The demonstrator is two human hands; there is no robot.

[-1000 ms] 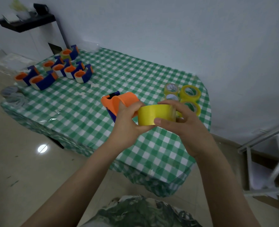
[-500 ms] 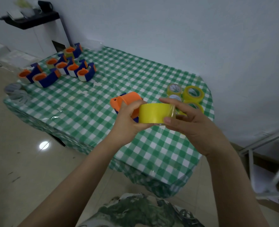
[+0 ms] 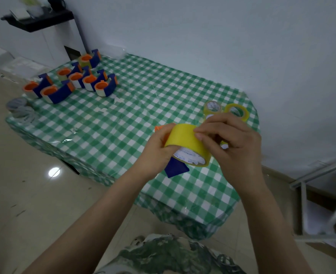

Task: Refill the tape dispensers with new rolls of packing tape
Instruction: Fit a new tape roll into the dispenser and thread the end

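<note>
Green-checked table [image 3: 123, 123], seven loaded dispensers [image 3: 102, 88] grouped at its far left, two spare rolls [image 3: 238, 112] seen behind the hands, one yellow tape roll [image 3: 185, 139] held over the near right corner, gripped with one blue-and-orange dispenser [image 3: 176, 169] by the left hand [image 3: 158, 151], pinched by fingertips of the right hand [image 3: 234, 145]

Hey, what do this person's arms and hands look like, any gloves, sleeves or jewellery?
No gloves on the left hand or the right hand, and no rings, watch or bracelet show. The forearms are bare too, with no sleeve in view. Low in the frame is a garment in a green camouflage print.
</note>
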